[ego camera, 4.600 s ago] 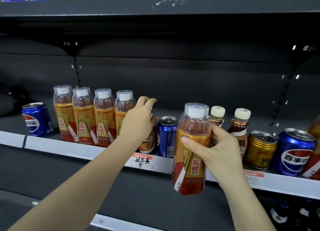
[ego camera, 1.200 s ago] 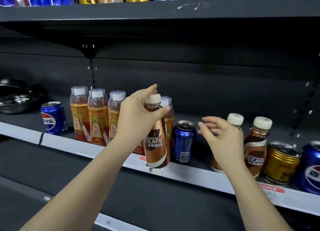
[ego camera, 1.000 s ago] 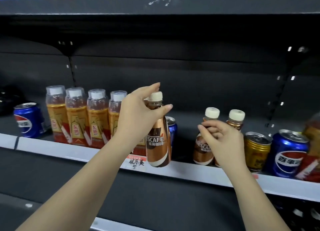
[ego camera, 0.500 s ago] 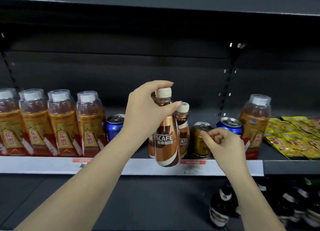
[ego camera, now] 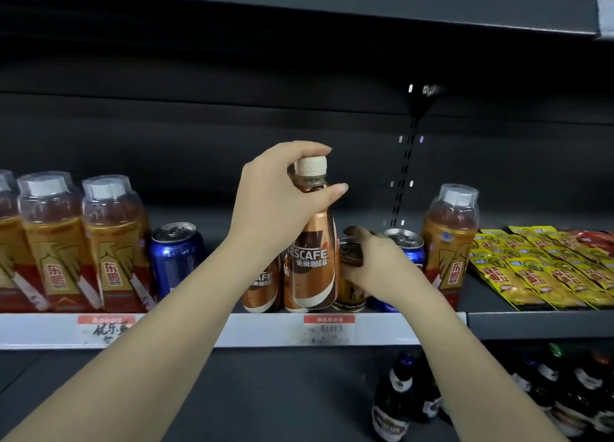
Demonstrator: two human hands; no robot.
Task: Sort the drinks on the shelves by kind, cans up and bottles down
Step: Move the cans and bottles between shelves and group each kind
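The brown coffee bottle [ego camera: 312, 259] is standing up at the front edge of the middle shelf [ego camera: 382, 328], right in the middle of the view. The left hand [ego camera: 279, 206] is holding it by the neck, with the fingers curling over the white cap and the thumb pressing on the front. Just behind it on the left, another coffee bottle [ego camera: 262, 285] is peeking out. Touching it on the right side is a gold can [ego camera: 349, 275]. The right hand [ego camera: 378, 269] is wrapping its fingers around the top of that can. A blue can [ego camera: 407, 247] is sitting right behind the right hand, partly hidden. Next to that, a tall orange bottle [ego camera: 450, 242] is standing. Yellow snack packs [ego camera: 545, 269] are lying further right. To the left, a second blue can [ego camera: 174, 259] is standing beside a row of orange bottles [ego camera: 76, 245]. Dark bottles [ego camera: 398, 398] are crowding the shelf below.
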